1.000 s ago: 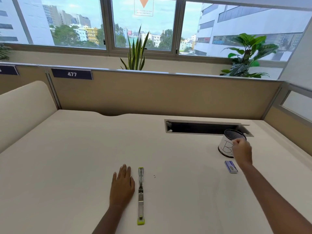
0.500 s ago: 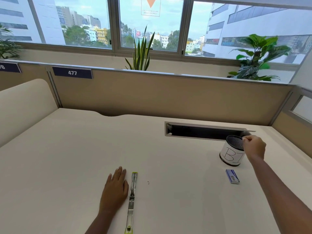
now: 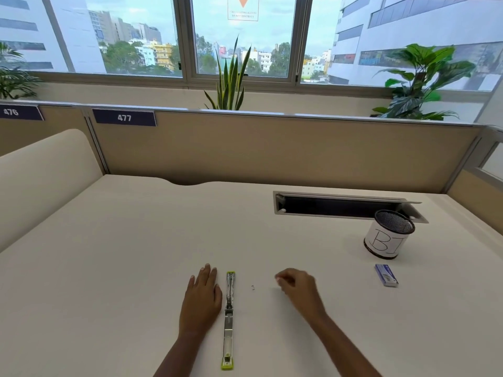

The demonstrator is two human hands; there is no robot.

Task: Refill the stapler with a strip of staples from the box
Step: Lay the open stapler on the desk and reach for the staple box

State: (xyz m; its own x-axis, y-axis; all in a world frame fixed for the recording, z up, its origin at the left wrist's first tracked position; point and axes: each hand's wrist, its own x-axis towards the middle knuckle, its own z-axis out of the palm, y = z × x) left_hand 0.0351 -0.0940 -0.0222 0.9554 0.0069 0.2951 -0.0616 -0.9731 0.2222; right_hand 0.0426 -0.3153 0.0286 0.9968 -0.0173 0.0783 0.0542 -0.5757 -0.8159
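- The stapler (image 3: 228,319) is laid opened flat on the desk (image 3: 136,254).
- The left hand (image 3: 202,300) is rested flat just left of it, fingers straight.
- The right hand (image 3: 298,285) is blurred, fingers curled; any hold cannot be told.
- The staple box (image 3: 386,275) is set well right.

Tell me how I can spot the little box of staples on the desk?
Look at the right side of the big white desk, where a round mesh cup with letters on it stands. Just nearer to you than the cup lies the staple box. It is the only small, flat, blue thing there.
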